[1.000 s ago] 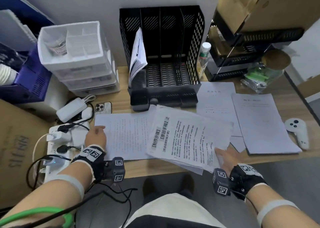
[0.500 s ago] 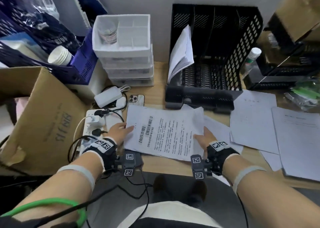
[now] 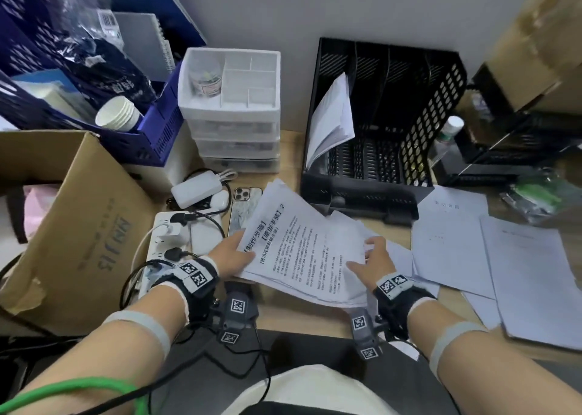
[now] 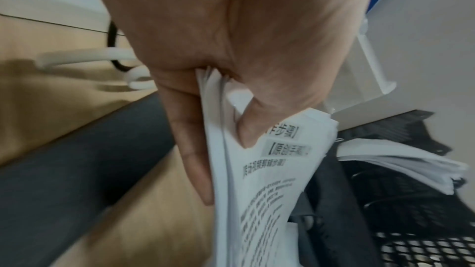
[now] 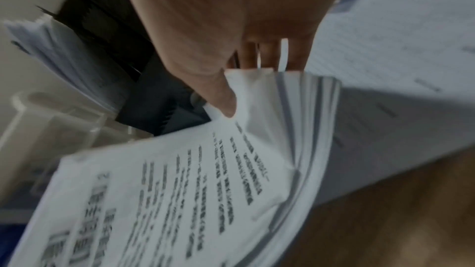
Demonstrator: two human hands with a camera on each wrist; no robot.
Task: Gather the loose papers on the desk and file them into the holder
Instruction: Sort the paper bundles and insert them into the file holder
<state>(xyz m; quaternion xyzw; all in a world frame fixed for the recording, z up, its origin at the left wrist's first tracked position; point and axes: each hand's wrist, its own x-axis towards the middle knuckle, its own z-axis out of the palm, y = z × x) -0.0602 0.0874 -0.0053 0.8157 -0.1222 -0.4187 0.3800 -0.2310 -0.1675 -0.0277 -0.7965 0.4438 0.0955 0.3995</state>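
A stack of printed papers (image 3: 302, 251) is lifted off the desk, tilted with its far corner raised. My left hand (image 3: 234, 251) pinches its left edge, thumb on top and fingers beneath, as the left wrist view shows on the paper stack (image 4: 257, 190). My right hand (image 3: 373, 258) pinches the right edge; in the right wrist view the thumb lies on the top sheet of the stack (image 5: 180, 190). The black mesh file holder (image 3: 384, 125) stands behind, with one bundle of filed papers (image 3: 330, 121) leaning in its left slot. More loose sheets (image 3: 453, 241) lie on the desk to the right.
A phone (image 3: 244, 206), a white power bank (image 3: 196, 189) and a power strip (image 3: 176, 238) with cables lie left of the papers. White drawers (image 3: 233, 112) stand left of the holder. A cardboard box (image 3: 72, 225) sits far left. A bottle (image 3: 448, 134) stands right of the holder.
The stack went from lying flat under both hands to being lifted and tilted off the desk, gripped at both side edges. The head view has shifted slightly left.
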